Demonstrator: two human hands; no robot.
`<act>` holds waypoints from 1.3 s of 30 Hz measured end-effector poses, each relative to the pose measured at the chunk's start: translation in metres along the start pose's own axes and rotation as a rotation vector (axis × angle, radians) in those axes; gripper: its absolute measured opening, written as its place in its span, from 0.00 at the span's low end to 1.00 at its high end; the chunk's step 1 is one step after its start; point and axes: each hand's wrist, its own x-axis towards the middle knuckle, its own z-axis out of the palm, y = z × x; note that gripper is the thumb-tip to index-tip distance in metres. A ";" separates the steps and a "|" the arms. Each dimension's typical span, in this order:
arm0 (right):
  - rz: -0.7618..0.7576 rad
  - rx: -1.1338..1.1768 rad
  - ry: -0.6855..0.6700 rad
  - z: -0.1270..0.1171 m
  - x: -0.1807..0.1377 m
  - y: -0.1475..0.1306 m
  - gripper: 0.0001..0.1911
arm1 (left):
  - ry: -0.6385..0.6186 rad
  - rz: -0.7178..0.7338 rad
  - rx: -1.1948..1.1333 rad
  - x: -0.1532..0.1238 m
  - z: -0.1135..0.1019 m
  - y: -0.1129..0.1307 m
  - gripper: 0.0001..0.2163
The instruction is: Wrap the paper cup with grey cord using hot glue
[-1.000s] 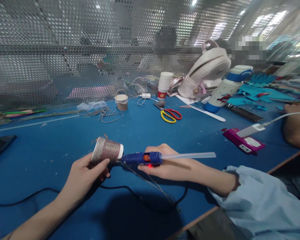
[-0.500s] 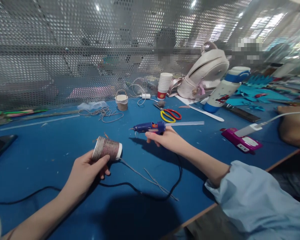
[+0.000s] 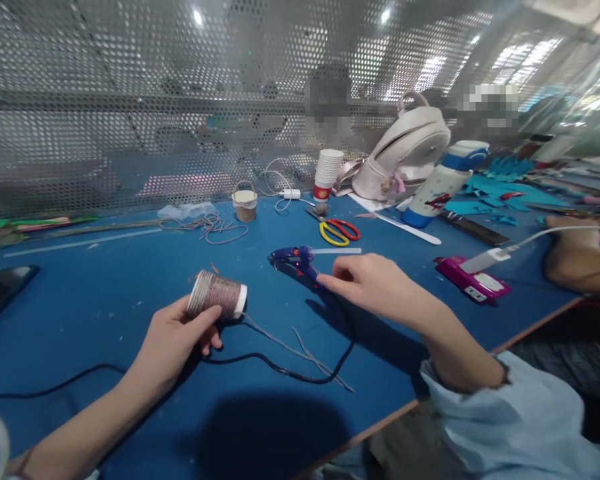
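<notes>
So the left hand (image 3: 173,337) has the cord-wrapped cup (image 3: 218,295) pinched on its side, white end facing right, loose cord (image 3: 280,343) trailing that way too. The right hand (image 3: 377,283) is loosely open, fingertips by the handle of the glue gun (image 3: 289,256), can't tell if touching. Gun's on the blue table (image 3: 130,290), forward-left of that hand and nearer it, long axis left-right, nozzle pointing left.

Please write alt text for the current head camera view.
Left hand holds a string-wrapped cup sideways; the right hand is at the handle of a glue gun on a blue table. Behind are scissors and stacked cups.
</notes>
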 end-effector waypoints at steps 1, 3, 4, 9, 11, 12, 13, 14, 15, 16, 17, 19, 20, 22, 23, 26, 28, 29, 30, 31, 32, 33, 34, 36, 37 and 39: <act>-0.069 0.162 -0.042 0.002 -0.006 -0.008 0.18 | 0.000 0.002 0.003 -0.001 0.001 0.001 0.16; -0.130 0.556 -0.184 0.015 -0.009 -0.027 0.11 | 0.008 0.014 0.016 -0.002 0.003 0.003 0.15; -0.109 0.742 -0.224 0.026 -0.007 -0.037 0.10 | 0.019 0.021 0.030 -0.004 0.003 0.005 0.14; 0.194 1.275 -0.512 0.070 0.012 -0.070 0.15 | 0.064 0.035 0.087 -0.012 0.006 0.012 0.14; 0.246 1.317 -0.610 0.073 0.014 -0.074 0.10 | 0.062 0.036 0.085 -0.014 0.007 0.014 0.14; 0.226 1.269 -0.615 0.071 0.013 -0.074 0.08 | 0.060 0.034 0.086 -0.014 0.008 0.015 0.13; 0.177 1.182 -0.577 0.069 0.012 -0.073 0.06 | 0.056 0.030 0.085 -0.015 0.008 0.015 0.13; 0.108 1.071 -0.506 0.067 0.011 -0.072 0.05 | 0.053 0.022 0.079 -0.015 0.009 0.015 0.13; 0.027 0.953 -0.415 0.065 0.009 -0.071 0.05 | 0.047 0.012 0.069 -0.015 0.010 0.015 0.13; -0.060 0.843 -0.321 0.064 0.008 -0.071 0.05 | 0.040 -0.002 0.055 -0.014 0.010 0.015 0.12; -0.147 0.747 -0.235 0.063 0.007 -0.070 0.05 | 0.031 -0.017 0.037 -0.014 0.011 0.015 0.12; -0.302 0.615 -0.101 0.063 0.006 -0.070 0.07 | 0.012 -0.050 0.002 -0.014 0.012 0.015 0.12; -0.366 0.573 -0.051 0.064 0.006 -0.070 0.07 | 0.005 -0.066 -0.011 -0.014 0.013 0.015 0.12; -0.461 0.520 0.030 0.065 0.007 -0.071 0.06 | -0.010 -0.095 -0.033 -0.014 0.014 0.016 0.13; -0.492 0.507 0.060 0.065 0.008 -0.071 0.06 | -0.017 -0.107 -0.041 -0.014 0.015 0.017 0.13; -0.530 0.485 0.101 0.065 0.011 -0.071 0.06 | -0.036 -0.139 -0.063 -0.014 0.018 0.018 0.14; -0.531 0.474 0.109 0.065 0.012 -0.070 0.06 | -0.043 -0.159 -0.069 -0.014 0.019 0.019 0.14; -0.531 0.471 0.112 0.065 0.013 -0.069 0.06 | -0.046 -0.168 -0.070 -0.014 0.020 0.020 0.14; -0.530 0.470 0.115 0.065 0.014 -0.069 0.06 | -0.049 -0.174 -0.068 -0.014 0.020 0.020 0.14; -0.529 0.469 0.118 0.066 0.014 -0.069 0.06 | -0.052 -0.179 -0.065 -0.014 0.020 0.020 0.14; -0.528 0.468 0.119 0.066 0.014 -0.068 0.06 | -0.056 -0.186 -0.061 -0.014 0.020 0.021 0.14; -0.527 0.465 0.120 0.066 0.015 -0.068 0.06 | -0.061 -0.193 -0.057 -0.014 0.020 0.021 0.14; -0.526 0.463 0.122 0.066 0.015 -0.068 0.06 | -0.065 -0.197 -0.053 -0.015 0.020 0.021 0.14; -0.523 0.463 0.125 0.066 0.015 -0.067 0.06 | -0.070 -0.200 -0.047 -0.015 0.019 0.021 0.13; -0.519 0.465 0.127 0.066 0.016 -0.066 0.06 | -0.072 -0.198 -0.046 -0.015 0.019 0.021 0.13; -0.508 0.470 0.130 0.066 0.016 -0.065 0.05 | -0.074 -0.188 -0.047 -0.015 0.019 0.020 0.14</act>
